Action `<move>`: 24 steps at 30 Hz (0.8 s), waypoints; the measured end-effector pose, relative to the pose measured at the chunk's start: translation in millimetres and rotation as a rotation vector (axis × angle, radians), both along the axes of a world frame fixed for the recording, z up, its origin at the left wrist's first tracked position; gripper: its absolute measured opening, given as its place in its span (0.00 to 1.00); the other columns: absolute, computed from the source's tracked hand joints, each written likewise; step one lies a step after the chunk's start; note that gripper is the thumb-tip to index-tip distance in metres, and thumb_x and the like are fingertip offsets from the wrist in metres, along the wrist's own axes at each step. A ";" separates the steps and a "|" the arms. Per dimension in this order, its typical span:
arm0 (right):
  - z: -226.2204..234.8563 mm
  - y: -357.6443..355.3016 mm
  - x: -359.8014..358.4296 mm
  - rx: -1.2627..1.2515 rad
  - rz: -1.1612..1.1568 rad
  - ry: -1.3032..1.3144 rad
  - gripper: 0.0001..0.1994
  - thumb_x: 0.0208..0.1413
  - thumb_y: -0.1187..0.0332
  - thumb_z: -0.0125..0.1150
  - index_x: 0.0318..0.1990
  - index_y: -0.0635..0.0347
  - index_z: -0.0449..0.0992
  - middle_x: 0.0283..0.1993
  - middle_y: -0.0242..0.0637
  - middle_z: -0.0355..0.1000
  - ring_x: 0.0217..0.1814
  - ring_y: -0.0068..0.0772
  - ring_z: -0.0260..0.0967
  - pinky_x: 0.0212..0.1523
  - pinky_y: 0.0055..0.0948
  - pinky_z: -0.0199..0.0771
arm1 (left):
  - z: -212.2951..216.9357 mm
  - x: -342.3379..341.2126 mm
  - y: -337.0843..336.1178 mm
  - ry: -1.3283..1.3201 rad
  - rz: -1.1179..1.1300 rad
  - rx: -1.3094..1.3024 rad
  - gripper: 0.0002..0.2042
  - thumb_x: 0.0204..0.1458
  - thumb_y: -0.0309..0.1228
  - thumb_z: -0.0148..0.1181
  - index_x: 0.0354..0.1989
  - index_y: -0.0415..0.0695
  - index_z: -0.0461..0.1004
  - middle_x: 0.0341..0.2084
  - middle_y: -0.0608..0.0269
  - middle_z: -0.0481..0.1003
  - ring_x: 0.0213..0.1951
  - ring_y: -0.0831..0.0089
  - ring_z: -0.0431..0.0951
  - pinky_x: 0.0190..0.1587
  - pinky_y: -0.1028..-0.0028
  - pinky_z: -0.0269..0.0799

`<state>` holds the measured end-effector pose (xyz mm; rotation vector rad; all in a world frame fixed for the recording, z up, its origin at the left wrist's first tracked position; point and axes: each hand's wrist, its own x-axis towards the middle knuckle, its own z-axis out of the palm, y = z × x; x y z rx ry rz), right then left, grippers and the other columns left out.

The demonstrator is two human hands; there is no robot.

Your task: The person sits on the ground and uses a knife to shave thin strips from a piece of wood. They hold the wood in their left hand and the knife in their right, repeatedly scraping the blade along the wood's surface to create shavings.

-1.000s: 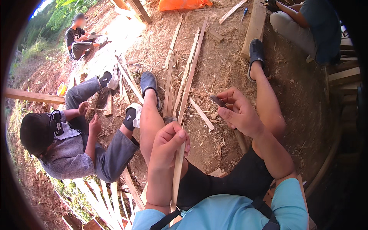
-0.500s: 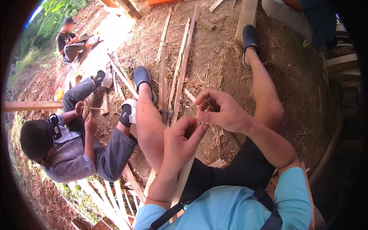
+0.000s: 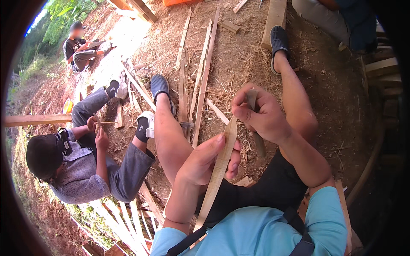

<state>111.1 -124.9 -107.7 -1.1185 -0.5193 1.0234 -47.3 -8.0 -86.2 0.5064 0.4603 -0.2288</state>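
My left hand (image 3: 204, 160) is closed round a long, flat strip of pale wood (image 3: 220, 170), thumb on its face and fingers behind. The strip tapers to a point at its upper end, and its lower end runs down by my shirt. To the right of that tip, my right hand (image 3: 265, 117) pinches a thin, bent grey-brown strip (image 3: 252, 99) between thumb and fingers. It may be a folded abrasive sheet, but its kind is not plain. A gap separates it from the wood.
A person (image 3: 81, 166) sits at my left, holding a small stick in both hands. Farther back sits another person (image 3: 81, 47). Long wooden battens (image 3: 204, 81) lie on earth strewn with shavings. A thick plank (image 3: 273, 23) lies near my right foot. Pale slats (image 3: 124, 222) fan out at lower left.
My hands have moved apart; the right went right. The wooden strip has turned its broad face up into view, and the grey-brown strip shows more fully.
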 end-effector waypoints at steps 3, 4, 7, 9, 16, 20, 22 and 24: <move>-5.4 2.8 -0.9 -0.041 -0.036 -0.117 0.11 0.56 0.63 0.59 0.41 0.59 0.69 0.31 0.24 0.66 0.29 0.12 0.62 0.28 0.14 0.60 | -3.1 3.2 13.5 -0.077 0.027 -0.135 0.23 0.61 0.47 0.38 0.43 0.37 0.66 0.19 0.69 0.63 0.16 0.80 0.60 0.20 0.81 0.57; -8.8 3.2 -0.3 -0.037 -0.049 -0.142 0.12 0.57 0.61 0.59 0.41 0.60 0.70 0.31 0.26 0.67 0.29 0.14 0.63 0.29 0.16 0.62 | -1.6 7.7 14.9 -0.103 0.036 -0.183 0.23 0.61 0.48 0.38 0.43 0.37 0.66 0.18 0.70 0.62 0.15 0.81 0.59 0.19 0.81 0.55; -13.6 -2.3 8.4 -0.043 -0.045 -0.666 0.17 0.60 0.58 0.53 0.48 0.63 0.70 0.35 0.32 0.66 0.36 0.19 0.63 0.38 0.20 0.63 | -2.0 5.6 20.3 0.088 0.262 0.056 0.17 0.56 0.46 0.48 0.35 0.41 0.67 0.14 0.69 0.59 0.10 0.80 0.56 0.11 0.82 0.51; -8.9 -1.8 5.1 -0.039 -0.051 -0.742 0.17 0.59 0.58 0.54 0.47 0.63 0.71 0.35 0.34 0.67 0.36 0.22 0.65 0.38 0.23 0.65 | 0.4 3.8 16.3 0.130 0.304 0.241 0.15 0.57 0.44 0.47 0.35 0.42 0.65 0.16 0.68 0.62 0.10 0.79 0.59 0.12 0.82 0.54; -1.1 8.0 -14.5 -0.035 0.030 -0.585 0.15 0.54 0.65 0.58 0.46 0.61 0.69 0.32 0.42 0.67 0.32 0.38 0.68 0.34 0.32 0.67 | -6.8 -13.3 18.7 0.015 0.201 0.400 0.06 0.61 0.33 0.45 0.37 0.44 0.62 0.23 0.61 0.71 0.17 0.78 0.69 0.19 0.84 0.65; -9.7 10.9 -22.9 -0.001 0.047 -0.632 0.12 0.54 0.68 0.57 0.45 0.61 0.67 0.30 0.42 0.66 0.30 0.39 0.68 0.33 0.32 0.67 | -4.2 -10.6 13.5 0.032 0.233 0.416 0.06 0.61 0.32 0.46 0.37 0.43 0.62 0.20 0.63 0.70 0.16 0.82 0.66 0.17 0.85 0.62; -11.9 13.6 -23.9 0.027 0.050 -0.706 0.10 0.54 0.70 0.57 0.43 0.62 0.68 0.29 0.41 0.66 0.31 0.39 0.68 0.33 0.32 0.67 | -4.0 -10.1 12.2 0.053 0.246 0.456 0.06 0.61 0.32 0.46 0.37 0.43 0.63 0.19 0.65 0.69 0.15 0.83 0.65 0.17 0.85 0.60; -10.8 13.7 -22.8 0.006 0.057 -0.688 0.10 0.54 0.71 0.58 0.42 0.62 0.69 0.29 0.41 0.67 0.31 0.40 0.69 0.33 0.32 0.67 | -3.6 -9.2 10.1 0.080 0.255 0.541 0.06 0.61 0.32 0.47 0.37 0.43 0.63 0.18 0.66 0.69 0.13 0.84 0.63 0.16 0.86 0.58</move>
